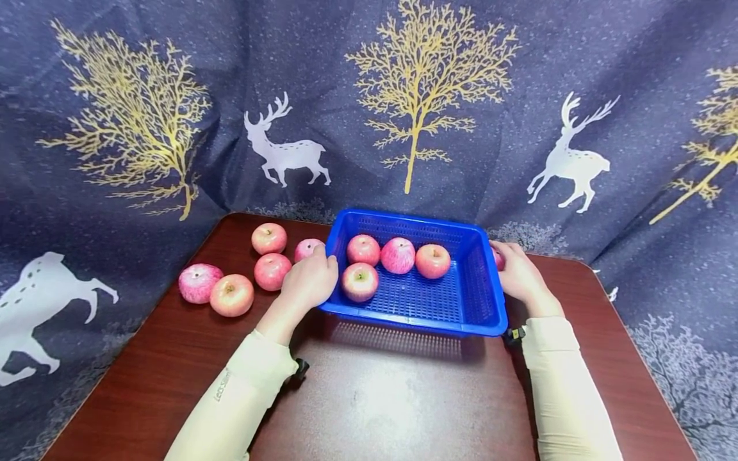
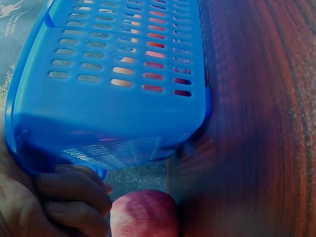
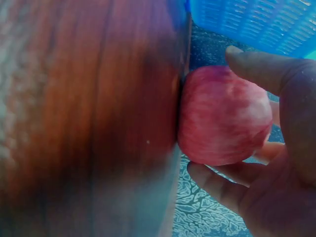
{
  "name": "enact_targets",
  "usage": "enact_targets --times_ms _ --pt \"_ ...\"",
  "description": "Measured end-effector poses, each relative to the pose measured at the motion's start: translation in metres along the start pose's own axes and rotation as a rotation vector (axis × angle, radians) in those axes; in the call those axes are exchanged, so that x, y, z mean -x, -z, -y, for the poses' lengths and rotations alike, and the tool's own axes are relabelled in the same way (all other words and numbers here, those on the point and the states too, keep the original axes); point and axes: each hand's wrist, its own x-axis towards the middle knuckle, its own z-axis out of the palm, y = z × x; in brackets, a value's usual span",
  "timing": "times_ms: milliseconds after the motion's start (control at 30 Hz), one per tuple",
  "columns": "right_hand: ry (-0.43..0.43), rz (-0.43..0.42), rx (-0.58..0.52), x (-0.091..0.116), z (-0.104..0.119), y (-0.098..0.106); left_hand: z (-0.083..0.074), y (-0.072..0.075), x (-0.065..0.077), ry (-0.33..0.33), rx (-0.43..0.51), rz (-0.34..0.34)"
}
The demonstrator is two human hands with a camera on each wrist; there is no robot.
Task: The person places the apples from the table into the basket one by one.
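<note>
Apple [image 3: 222, 116] in right hand [image 1: 521, 274] — blue basket's rim [image 1: 409, 321] in left hand [image 1: 311, 280]

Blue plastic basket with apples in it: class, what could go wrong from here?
The left hand grips one end of the blue plastic basket; tipping it might send the four loose apples inside rolling. The red apple in the right hand could slip if its fingers loosen. The pink apple beside the left hand might be knocked if the basket shifts.

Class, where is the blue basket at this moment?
Head view: the blue basket is just right of centre, between the left hand and the right hand.
</note>
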Motion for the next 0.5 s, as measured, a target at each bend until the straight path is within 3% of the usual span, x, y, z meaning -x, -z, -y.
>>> enact_targets --times_ms 500 --pt "-0.017 0.026 0.002 -0.0002 -0.0013 -0.0020 0.0005 -0.0001 0.0001 -0.011 0.004 -0.017"
